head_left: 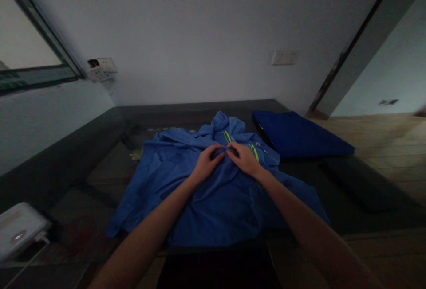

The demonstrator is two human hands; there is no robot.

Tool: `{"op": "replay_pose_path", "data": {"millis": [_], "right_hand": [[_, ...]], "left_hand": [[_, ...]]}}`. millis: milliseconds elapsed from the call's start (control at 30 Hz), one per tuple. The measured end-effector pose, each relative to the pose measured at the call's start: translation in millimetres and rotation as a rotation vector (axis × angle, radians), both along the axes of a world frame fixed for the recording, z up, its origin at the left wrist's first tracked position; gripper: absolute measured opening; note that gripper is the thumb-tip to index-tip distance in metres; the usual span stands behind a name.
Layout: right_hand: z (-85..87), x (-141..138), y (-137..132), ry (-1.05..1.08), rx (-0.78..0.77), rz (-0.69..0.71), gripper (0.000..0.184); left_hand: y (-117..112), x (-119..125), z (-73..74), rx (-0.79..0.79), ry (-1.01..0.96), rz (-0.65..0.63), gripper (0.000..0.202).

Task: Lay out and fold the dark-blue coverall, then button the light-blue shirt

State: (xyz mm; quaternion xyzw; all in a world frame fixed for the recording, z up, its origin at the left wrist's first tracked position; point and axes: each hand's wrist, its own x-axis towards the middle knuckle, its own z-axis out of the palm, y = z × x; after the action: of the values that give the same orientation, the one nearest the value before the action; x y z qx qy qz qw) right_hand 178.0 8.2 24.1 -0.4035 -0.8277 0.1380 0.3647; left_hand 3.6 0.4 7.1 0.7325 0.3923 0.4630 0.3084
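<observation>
A blue jacket (213, 209) with yellow-green stripes lies spread and wrinkled on the dark table, its collar toward the wall. My left hand (209, 161) and my right hand (244, 158) meet over its upper middle, fingertips nearly touching. Each hand pinches the cloth between thumb and fingers along the front. Whatever small part sits between the fingertips is hidden. One sleeve reaches toward the lower left, and cloth also spreads under my right forearm.
A folded dark blue garment (299, 134) lies at the right on the table (199, 108). Nearer me is a flat black object (359, 185). A white box with a cable (23, 229) stands at the left edge. Wall sockets (285, 57) are behind.
</observation>
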Motion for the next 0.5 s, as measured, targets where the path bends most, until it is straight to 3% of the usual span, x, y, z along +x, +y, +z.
{"op": "replay_pose_path", "data": {"millis": [500], "right_hand": [[3.3, -3.6, -9.6, -0.198, 0.165, -0.107, 0.015]], "left_hand": [[-5.2, 0.7, 3.9, 0.113, 0.039, 0.122, 0.014]]}}
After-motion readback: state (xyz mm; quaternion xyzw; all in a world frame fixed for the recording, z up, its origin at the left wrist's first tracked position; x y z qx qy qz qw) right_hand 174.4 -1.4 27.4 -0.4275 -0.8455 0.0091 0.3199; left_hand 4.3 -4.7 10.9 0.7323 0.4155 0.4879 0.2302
